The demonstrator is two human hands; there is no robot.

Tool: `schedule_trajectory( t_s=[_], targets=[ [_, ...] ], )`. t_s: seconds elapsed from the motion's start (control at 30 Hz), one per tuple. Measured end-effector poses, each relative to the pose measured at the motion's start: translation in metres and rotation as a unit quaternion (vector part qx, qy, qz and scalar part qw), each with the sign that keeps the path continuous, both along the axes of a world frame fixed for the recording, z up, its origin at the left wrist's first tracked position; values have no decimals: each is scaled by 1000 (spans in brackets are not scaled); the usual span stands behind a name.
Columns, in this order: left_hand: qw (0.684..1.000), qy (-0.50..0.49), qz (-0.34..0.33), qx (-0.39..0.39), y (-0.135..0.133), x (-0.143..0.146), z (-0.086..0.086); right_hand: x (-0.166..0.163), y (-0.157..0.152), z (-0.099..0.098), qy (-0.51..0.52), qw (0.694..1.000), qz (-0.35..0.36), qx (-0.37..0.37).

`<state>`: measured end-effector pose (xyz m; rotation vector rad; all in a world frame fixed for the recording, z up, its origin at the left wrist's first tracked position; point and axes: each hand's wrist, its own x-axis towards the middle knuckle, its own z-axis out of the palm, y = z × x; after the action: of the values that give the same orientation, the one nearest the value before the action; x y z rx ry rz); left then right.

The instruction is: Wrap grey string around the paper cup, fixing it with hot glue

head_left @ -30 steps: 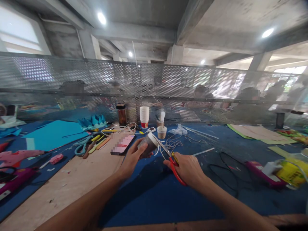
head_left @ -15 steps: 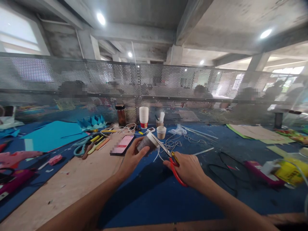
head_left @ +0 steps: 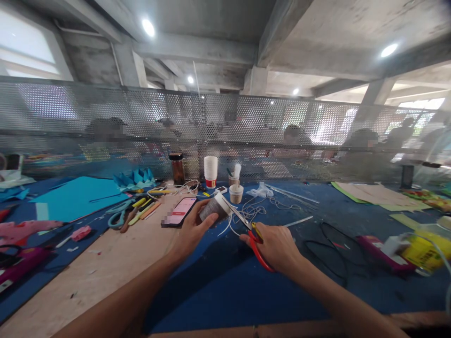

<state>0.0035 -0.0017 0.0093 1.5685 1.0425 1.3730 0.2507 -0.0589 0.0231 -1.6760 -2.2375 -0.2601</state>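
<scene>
A tilted paper cup with a grey wrapped side and white rim is gripped in my left hand, its mouth turned to the right. My right hand is closed round the red and yellow handles of a pair of scissors. The scissor blades reach to the cup's rim and seem to touch it; whether they are cutting is hard to tell. Strips of white cord hang beside the cup, below the blades. Past my hands lies a loose tangle of thin cord.
Stacked paper cups, a dark-lidded jar and a small cup stand at the back. A phone lies left of my hand. Further left are teal-handled scissors and a pink glue gun. A black cable curves at right.
The cup has shifted very slightly in my left hand, and the hanging cord strips have swung a little to the left. The scissors stay almost in place.
</scene>
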Motion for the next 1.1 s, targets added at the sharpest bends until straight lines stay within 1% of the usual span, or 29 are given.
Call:
schedule_trajectory(
  t_s=[0.2,0.43,0.57,1.1],
  targets=[
    [1000,16,8,9,0,-1,2,-1,0,-1,4,1000,-1,-9],
    [996,80,15,26,-9,1,9,-3,1,-2,13,1000,4,11],
    [996,81,3,29,-12,3,11,-2,2,-2,14,1000,1,15],
    [997,61,11,40,-8,2,7,-3,-2,0,14,1000,7,7]
  ],
)
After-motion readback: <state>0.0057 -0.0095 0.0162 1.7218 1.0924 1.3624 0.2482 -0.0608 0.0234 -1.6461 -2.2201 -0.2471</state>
